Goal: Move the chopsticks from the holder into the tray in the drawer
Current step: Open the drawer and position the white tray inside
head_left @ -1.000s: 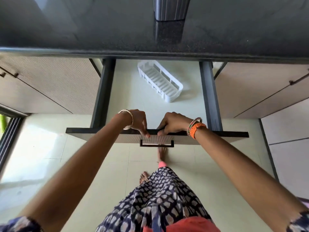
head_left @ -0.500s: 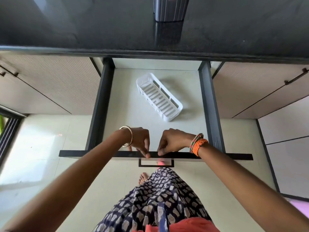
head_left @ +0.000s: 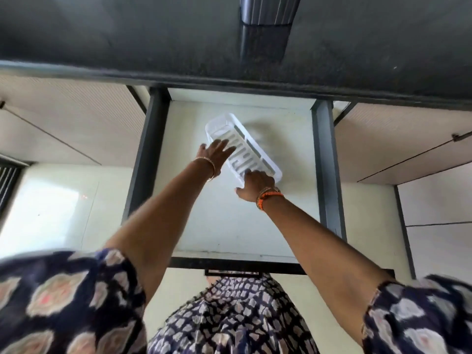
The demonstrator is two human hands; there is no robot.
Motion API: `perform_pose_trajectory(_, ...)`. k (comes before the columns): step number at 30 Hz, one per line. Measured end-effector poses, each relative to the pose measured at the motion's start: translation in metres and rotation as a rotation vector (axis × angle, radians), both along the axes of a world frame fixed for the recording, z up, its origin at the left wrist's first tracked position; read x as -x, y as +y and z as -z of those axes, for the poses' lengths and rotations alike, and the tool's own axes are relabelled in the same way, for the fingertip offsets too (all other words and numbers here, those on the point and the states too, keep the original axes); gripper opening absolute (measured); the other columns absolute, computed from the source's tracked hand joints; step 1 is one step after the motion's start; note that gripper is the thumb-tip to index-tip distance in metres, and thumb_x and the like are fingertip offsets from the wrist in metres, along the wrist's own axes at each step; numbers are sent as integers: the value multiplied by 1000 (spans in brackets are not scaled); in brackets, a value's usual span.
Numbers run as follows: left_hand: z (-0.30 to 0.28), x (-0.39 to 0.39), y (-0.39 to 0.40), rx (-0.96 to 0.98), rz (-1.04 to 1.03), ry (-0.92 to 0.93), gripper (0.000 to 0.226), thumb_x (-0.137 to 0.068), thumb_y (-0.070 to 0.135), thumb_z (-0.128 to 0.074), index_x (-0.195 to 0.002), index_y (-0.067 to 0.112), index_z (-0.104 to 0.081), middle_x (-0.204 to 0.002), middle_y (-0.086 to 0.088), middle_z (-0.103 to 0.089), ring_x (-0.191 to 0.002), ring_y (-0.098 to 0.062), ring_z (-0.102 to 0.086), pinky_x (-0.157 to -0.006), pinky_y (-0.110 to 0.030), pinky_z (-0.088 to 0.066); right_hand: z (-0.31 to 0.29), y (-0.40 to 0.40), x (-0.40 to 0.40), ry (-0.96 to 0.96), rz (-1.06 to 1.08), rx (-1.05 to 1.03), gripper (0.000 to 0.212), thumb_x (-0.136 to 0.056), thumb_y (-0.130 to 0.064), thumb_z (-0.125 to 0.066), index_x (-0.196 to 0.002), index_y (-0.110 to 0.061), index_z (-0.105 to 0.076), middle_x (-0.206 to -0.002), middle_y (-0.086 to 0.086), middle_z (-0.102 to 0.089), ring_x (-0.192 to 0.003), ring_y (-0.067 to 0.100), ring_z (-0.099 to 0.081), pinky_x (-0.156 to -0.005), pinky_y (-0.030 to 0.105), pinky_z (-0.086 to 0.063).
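Observation:
The drawer (head_left: 229, 226) stands pulled out under the dark counter. A white slotted tray (head_left: 245, 152) lies slanted on its pale floor. My left hand (head_left: 217, 153) has its fingers stretched out and apart, touching the tray's left long rim. My right hand (head_left: 255, 182) is at the tray's near end, with its fingers curled over that rim and the thumb pointing left. The dark ribbed holder (head_left: 268, 8) stands on the counter at the top edge. No chopsticks show in it from this angle.
The black countertop (head_left: 127, 34) overhangs the back of the drawer. Dark drawer rails (head_left: 327, 162) run along both sides, and the front panel with its handle (head_left: 232, 273) is close to my body. Closed cabinet fronts (head_left: 76, 123) flank the drawer.
The drawer has slid further out. Both hands left its front edge and reached in to the white tray, the left to its side, the right to its near end.

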State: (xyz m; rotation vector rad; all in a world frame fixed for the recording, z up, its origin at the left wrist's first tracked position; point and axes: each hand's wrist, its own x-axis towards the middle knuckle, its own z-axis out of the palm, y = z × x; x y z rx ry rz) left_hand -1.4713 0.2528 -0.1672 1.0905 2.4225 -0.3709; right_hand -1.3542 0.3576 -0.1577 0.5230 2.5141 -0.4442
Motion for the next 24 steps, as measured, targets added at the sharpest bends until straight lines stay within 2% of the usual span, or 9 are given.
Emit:
perform_pose_trajectory(3,11,7,4,-26,67,93,42,-88,13,-48,-129,24,-49,-139,-4,-49,-140,-25,-27,-114,-62,1,14,6,-2,84,2,65,37,-84,-5,-52,-121,-3,-53,-127,19,-57,-121,36,-51,-96,41,-44)
perform_pose_trajectory(5,13,4,1,-147,116,172,31,-88,11,-45,-112,21,-62,-117,-3,-66,-124,-26,-47,-115,-58,-2,15,15,-9,212,48,77,35,-78,3,-50,-112,0,-59,-119,23,-61,-115,37,-54,-91,40,-44)
perform_pose_trajectory(7,9,-7,-9,-286,80,129,30,-91,14,-38,-109,20,-62,-110,-4,-70,-110,-28,-55,-111,-46,-23,11,28,-21,321,33,68,39,-73,8,-48,-108,-1,-64,-112,22,-67,-110,38,-59,-85,38,-47)
perform_pose_trajectory(8,6,-18,-17,-339,53,75,28,-93,19,-39,-108,21,-62,-109,-4,-71,-106,-29,-57,-100,-42,-36,9,36,-31,347,-2,73,45,-71,11,-47,-110,-4,-65,-112,20,-68,-110,36,-60,-84,36,-48)
perform_pose_trajectory(10,4,-42,-36,-398,30,-70,24,-92,27,-44,-106,24,-64,-107,-5,-72,-101,-30,-63,-80,-38,-49,6,49,-54,306,-134,102,54,-74,14,-45,-119,-9,-62,-122,14,-66,-114,31,-60,-90,35,-48)
perform_pose_trajectory(11,4,-56,-47,-400,34,-160,25,-91,30,-46,-108,27,-64,-108,-4,-73,-99,-29,-65,-78,-37,-52,5,52,-67,249,-211,125,55,-76,15,-44,-122,-10,-60,-126,12,-65,-116,30,-59,-94,36,-48)
perform_pose_trajectory(16,21,-110,-72,-188,42,-404,31,-87,24,-49,-115,29,-61,-112,-8,-71,-103,-30,-64,-82,-36,-52,12,36,-102,3,-303,252,51,-81,16,-43,-122,-8,-61,-125,12,-64,-116,28,-59,-96,32,-46)
perform_pose_trajectory(20,27,-108,-67,-240,-59,-387,29,-81,19,-51,-104,29,-68,-104,-4,-73,-97,-27,-66,-77,-33,-53,18,31,-99,-7,-227,232,53,-77,19,-43,-119,-6,-63,-122,17,-63,-115,32,-58,-91,31,-46)
perform_pose_trajectory(24,30,-111,-69,-276,-129,-349,29,-82,20,-54,-104,30,-69,-104,-1,-74,-96,-23,-67,-73,-28,-50,20,29,-98,-34,-207,236,52,-78,17,-44,-121,-5,-61,-124,19,-60,-116,33,-56,-92,33,-47)
